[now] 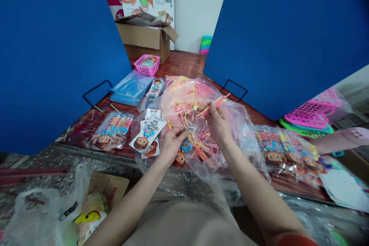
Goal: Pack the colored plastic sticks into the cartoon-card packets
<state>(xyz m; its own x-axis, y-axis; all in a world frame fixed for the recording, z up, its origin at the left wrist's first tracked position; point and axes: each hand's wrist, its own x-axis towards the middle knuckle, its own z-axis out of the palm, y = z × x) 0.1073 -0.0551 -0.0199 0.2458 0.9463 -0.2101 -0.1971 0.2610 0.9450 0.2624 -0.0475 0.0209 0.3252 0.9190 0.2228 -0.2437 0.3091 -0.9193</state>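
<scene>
My right hand (218, 122) is closed around a small bunch of pink and yellow sticks (215, 104), lifted over a clear plastic bag (190, 100) full of loose sticks. My left hand (173, 142) pinches the top of a clear packet with a cartoon-head card (184, 150), held above the wooden table (184, 67). Just left of that hand lie several empty printed packets (148, 134).
Filled packets lie at the left (112, 130) and right (288, 150). A pink basket (147, 65), blue sheets (131, 88) and an open cardboard box (147, 34) stand behind. Blue panels (52, 57) flank the table. Another person's arm (340, 140) reaches in from the right, near stacked baskets (311, 117).
</scene>
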